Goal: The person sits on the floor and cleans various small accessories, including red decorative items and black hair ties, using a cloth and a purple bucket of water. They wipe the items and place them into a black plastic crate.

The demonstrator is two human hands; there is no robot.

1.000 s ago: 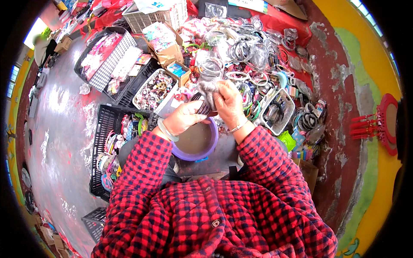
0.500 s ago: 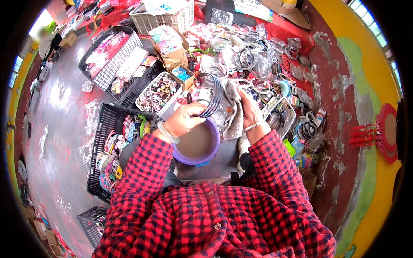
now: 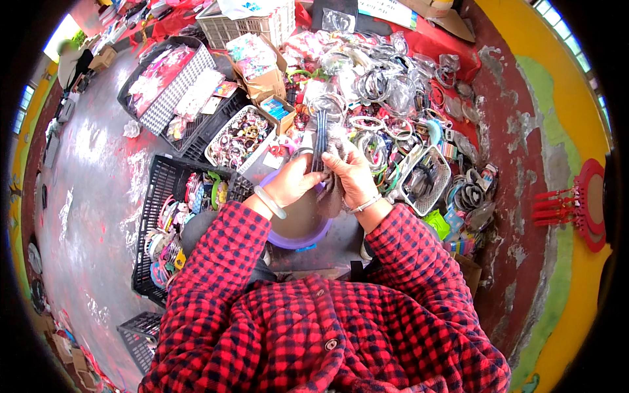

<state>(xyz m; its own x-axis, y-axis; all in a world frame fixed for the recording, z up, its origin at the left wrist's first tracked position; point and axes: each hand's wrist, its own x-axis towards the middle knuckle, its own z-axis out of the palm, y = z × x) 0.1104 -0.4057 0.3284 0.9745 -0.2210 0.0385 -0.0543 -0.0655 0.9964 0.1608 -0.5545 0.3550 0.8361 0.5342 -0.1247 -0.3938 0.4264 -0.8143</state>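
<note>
Dark bands (image 3: pixel 321 134) in left grip (image 3: pixel 291 182), cloth (image 3: pixel 331 202) in right grip (image 3: pixel 355 178)

Quilted jacket (image 3: pixel 295 327), red-and-dark check — round buttons (image 3: pixel 331 344); broad pale bangle (image 3: pixel 270 202) left, thin bracelet (image 3: pixel 365 204) right.

Hands (image 3: pixel 286 187) above basin (image 3: pixel 291 245), crate (image 3: pixel 158 196) at left

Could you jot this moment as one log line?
left hand: holding dark bands | right hand: holding greyish cloth against them | below: purple basin, murky liquid
</note>
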